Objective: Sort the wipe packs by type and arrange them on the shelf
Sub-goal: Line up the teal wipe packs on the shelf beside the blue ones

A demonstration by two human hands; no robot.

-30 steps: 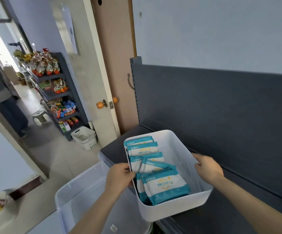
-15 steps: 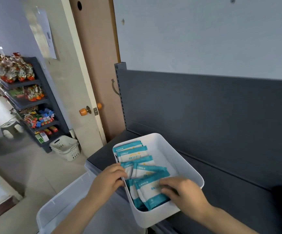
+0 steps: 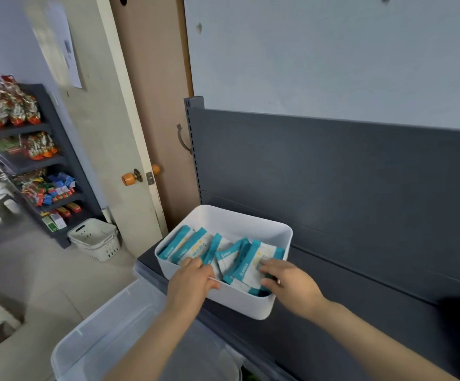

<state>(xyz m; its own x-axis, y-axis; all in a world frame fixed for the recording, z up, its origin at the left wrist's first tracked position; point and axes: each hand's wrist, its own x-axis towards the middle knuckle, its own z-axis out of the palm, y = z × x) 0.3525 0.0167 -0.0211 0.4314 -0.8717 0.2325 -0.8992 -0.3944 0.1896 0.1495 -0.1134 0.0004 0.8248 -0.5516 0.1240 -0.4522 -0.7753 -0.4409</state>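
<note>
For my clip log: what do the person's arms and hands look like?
Left hand and right hand are bare: no gloves, rings or watch. Both arms are uncovered down to the frame's edge, no sleeves showing.

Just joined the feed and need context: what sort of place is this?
Probably a small shop or its stockroom: dark metal shelving holding a white bin of teal wipe packs, a further rack stocked with packaged snacks, and stacked shopping baskets.

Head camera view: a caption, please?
Left hand grips the white bin; right hand touches wipe packs inside, on the grey shelf.
</note>
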